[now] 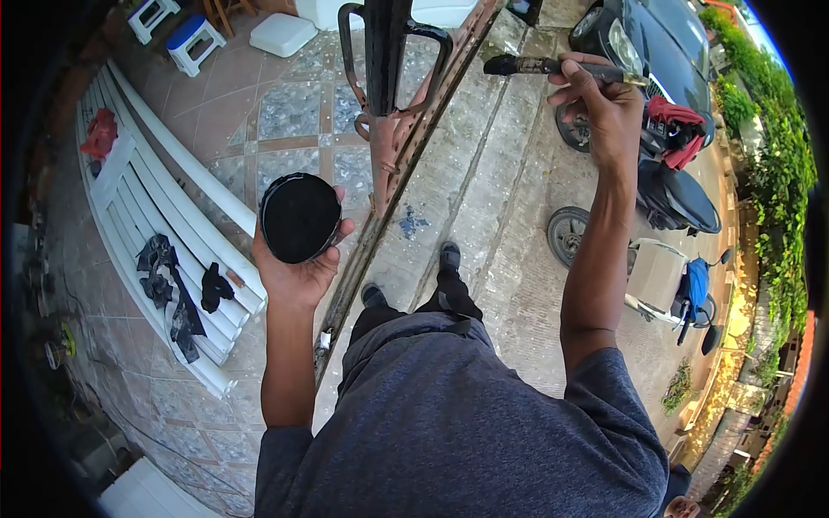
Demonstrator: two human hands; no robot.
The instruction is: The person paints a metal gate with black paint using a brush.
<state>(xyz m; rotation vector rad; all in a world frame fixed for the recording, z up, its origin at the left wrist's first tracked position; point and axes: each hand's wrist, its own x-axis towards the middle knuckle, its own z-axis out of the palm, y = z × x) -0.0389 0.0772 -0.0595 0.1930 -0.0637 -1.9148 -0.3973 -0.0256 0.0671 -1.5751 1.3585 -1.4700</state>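
My left hand [298, 272] is wrapped round a small round can [300, 217] of black paint, its open top facing me. Raised at the upper right, my right hand [600, 104] grips a paintbrush [540, 66] by the handle. The bristles point left and are coated black. Between my hands, farther off, stands a metal post [385, 60] with curved bars at its sides. Its upper part is glossy black, while the lower part is reddish brown. The brush tip is apart from the post.
Long white pipes [164, 207] lie at the left with dark rags [173, 293] and a red bag [99, 134] on them. A rusty floor rail [414, 164] runs past my feet. Motorbikes [678, 194] and a dark car [661, 52] stand at the right. Stools [194, 43] are behind.
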